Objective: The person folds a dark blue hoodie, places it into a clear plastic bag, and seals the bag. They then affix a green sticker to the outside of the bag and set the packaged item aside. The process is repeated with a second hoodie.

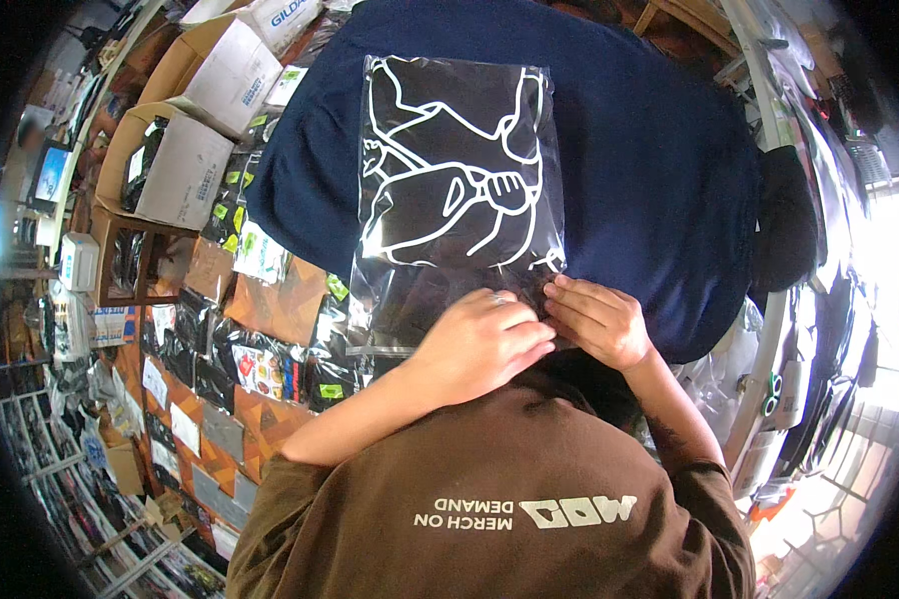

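A clear plastic bag [397,299] lies on dark blue cloth [644,172] in front of me. In it is a folded black garment [434,135] with a white line drawing of limbs and a hand. My left hand [487,341], with a ring on one finger, rests across the bag's near part, its fingers curled towards the right; whether they grip the plastic is hidden. Beside it, my right hand [599,318] pinches the bag near its near right corner. The two hands are close together.
Open cardboard boxes [180,172] stand at the upper left, one holding dark bagged goods. Below them, packaged items [262,371] lie spread over a patterned brown surface. Green-handled scissors [772,394] are on the right, near clear plastic wrapping [719,374].
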`<action>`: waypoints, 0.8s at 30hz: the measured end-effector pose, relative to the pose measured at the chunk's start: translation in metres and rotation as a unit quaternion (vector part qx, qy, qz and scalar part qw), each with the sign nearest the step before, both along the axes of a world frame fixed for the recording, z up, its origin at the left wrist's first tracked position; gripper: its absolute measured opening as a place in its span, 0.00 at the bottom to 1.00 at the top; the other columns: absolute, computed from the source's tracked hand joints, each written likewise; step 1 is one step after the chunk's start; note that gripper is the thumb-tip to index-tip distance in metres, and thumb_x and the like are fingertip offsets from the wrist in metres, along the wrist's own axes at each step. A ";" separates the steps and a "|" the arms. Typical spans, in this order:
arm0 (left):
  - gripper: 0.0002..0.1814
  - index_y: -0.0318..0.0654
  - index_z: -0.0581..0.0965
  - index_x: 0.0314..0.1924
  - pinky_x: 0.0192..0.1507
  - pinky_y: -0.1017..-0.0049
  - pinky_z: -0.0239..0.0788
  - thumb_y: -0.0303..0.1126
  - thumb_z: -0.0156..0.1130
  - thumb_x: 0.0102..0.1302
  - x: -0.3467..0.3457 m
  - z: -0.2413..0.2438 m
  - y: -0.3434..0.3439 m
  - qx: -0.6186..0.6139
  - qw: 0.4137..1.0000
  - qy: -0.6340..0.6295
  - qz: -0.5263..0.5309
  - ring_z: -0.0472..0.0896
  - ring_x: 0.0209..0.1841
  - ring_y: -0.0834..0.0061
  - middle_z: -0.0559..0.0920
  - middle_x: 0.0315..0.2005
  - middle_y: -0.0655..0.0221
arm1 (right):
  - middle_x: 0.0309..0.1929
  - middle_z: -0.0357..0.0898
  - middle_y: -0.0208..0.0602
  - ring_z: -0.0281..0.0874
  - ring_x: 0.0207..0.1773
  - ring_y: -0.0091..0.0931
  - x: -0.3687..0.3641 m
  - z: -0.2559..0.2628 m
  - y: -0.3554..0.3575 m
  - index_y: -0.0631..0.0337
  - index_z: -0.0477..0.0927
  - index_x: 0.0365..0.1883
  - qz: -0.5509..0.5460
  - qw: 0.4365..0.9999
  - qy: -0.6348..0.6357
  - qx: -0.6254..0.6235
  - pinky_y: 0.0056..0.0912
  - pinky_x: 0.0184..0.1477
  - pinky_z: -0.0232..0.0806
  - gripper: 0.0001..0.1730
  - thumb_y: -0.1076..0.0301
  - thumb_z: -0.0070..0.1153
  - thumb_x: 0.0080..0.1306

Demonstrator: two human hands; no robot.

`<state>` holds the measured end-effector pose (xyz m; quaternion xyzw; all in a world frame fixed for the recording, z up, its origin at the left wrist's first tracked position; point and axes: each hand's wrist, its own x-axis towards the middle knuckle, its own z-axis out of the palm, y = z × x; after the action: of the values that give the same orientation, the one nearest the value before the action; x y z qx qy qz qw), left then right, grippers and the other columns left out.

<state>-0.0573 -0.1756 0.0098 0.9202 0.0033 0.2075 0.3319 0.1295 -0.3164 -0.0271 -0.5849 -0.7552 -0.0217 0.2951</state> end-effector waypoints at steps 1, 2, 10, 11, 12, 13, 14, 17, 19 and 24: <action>0.07 0.44 0.83 0.34 0.40 0.68 0.71 0.36 0.69 0.58 0.008 -0.010 -0.007 -0.030 0.999 0.010 -0.011 0.79 0.34 0.69 0.79 0.28 0.72 | 0.50 0.83 0.37 0.81 0.57 0.32 0.000 0.002 -0.001 0.63 0.84 0.41 -0.006 1.000 0.009 -0.012 0.34 0.54 0.76 0.18 0.64 0.66 0.53; 0.07 0.44 0.82 0.33 0.40 0.68 0.70 0.36 0.69 0.58 0.012 -0.020 -0.014 -0.014 1.000 0.027 -0.004 0.78 0.34 0.69 0.78 0.28 0.72 | 0.52 0.83 0.36 0.80 0.58 0.31 -0.001 -0.006 -0.005 0.61 0.85 0.42 -0.023 1.000 0.002 -0.014 0.34 0.55 0.75 0.20 0.61 0.65 0.52; 0.04 0.41 0.80 0.30 0.37 0.69 0.68 0.32 0.65 0.58 0.009 -0.017 -0.029 0.132 0.991 0.016 0.031 0.75 0.34 0.72 0.75 0.29 0.72 | 0.48 0.85 0.33 0.82 0.56 0.29 -0.010 -0.001 -0.001 0.59 0.86 0.39 -0.066 0.995 0.078 -0.024 0.33 0.56 0.75 0.20 0.62 0.70 0.47; 0.05 0.41 0.79 0.31 0.37 0.69 0.68 0.32 0.65 0.59 0.008 -0.016 -0.030 0.139 0.990 0.013 0.036 0.75 0.34 0.72 0.75 0.30 0.72 | 0.48 0.85 0.33 0.82 0.55 0.29 -0.011 0.000 0.000 0.59 0.86 0.38 -0.069 0.993 0.088 -0.021 0.32 0.56 0.75 0.20 0.63 0.70 0.46; 0.05 0.40 0.79 0.31 0.37 0.69 0.68 0.32 0.65 0.59 0.007 -0.017 -0.032 0.144 0.989 0.006 0.042 0.75 0.34 0.72 0.75 0.30 0.72 | 0.47 0.86 0.34 0.83 0.54 0.29 -0.011 0.001 0.001 0.58 0.86 0.38 -0.072 0.993 0.096 -0.018 0.32 0.56 0.75 0.19 0.64 0.71 0.46; 0.05 0.40 0.78 0.32 0.37 0.70 0.68 0.32 0.65 0.59 0.007 -0.018 -0.033 0.150 0.987 0.000 0.049 0.75 0.34 0.72 0.75 0.31 0.72 | 0.46 0.86 0.34 0.83 0.54 0.29 -0.011 0.000 0.002 0.58 0.86 0.37 -0.076 0.992 0.100 -0.013 0.32 0.55 0.76 0.18 0.65 0.70 0.45; 0.05 0.40 0.78 0.32 0.37 0.70 0.67 0.32 0.65 0.59 0.007 -0.019 -0.034 0.145 0.988 0.002 0.058 0.75 0.34 0.72 0.75 0.31 0.72 | 0.45 0.86 0.34 0.83 0.53 0.29 -0.012 -0.001 0.002 0.59 0.86 0.36 -0.080 0.991 0.103 -0.009 0.32 0.55 0.76 0.18 0.65 0.70 0.45; 0.07 0.40 0.77 0.34 0.36 0.70 0.65 0.32 0.65 0.59 0.009 -0.020 -0.035 0.149 0.985 0.006 0.086 0.75 0.35 0.71 0.75 0.33 0.72 | 0.43 0.87 0.35 0.85 0.51 0.30 -0.013 -0.003 0.004 0.59 0.86 0.33 -0.089 0.989 0.122 0.003 0.33 0.54 0.77 0.16 0.67 0.71 0.43; 0.08 0.40 0.77 0.36 0.37 0.69 0.64 0.32 0.65 0.58 0.012 -0.018 -0.038 0.172 0.980 0.006 0.100 0.75 0.36 0.71 0.76 0.34 0.71 | 0.42 0.87 0.35 0.85 0.50 0.31 -0.014 -0.002 0.003 0.59 0.86 0.32 -0.094 0.986 0.135 0.003 0.34 0.53 0.77 0.15 0.68 0.70 0.43; 0.09 0.45 0.79 0.36 0.40 0.67 0.61 0.32 0.67 0.55 0.010 -0.019 -0.037 0.113 0.986 0.007 0.121 0.76 0.37 0.73 0.78 0.34 0.76 | 0.41 0.87 0.36 0.85 0.49 0.32 -0.017 0.000 0.004 0.60 0.85 0.31 -0.109 0.984 0.138 -0.002 0.36 0.53 0.76 0.13 0.71 0.68 0.43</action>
<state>-0.0475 -0.2123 -0.0093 0.9461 0.0932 0.2387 0.1980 0.1127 -0.3119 -0.0272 -0.6617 -0.6389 0.0282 0.3912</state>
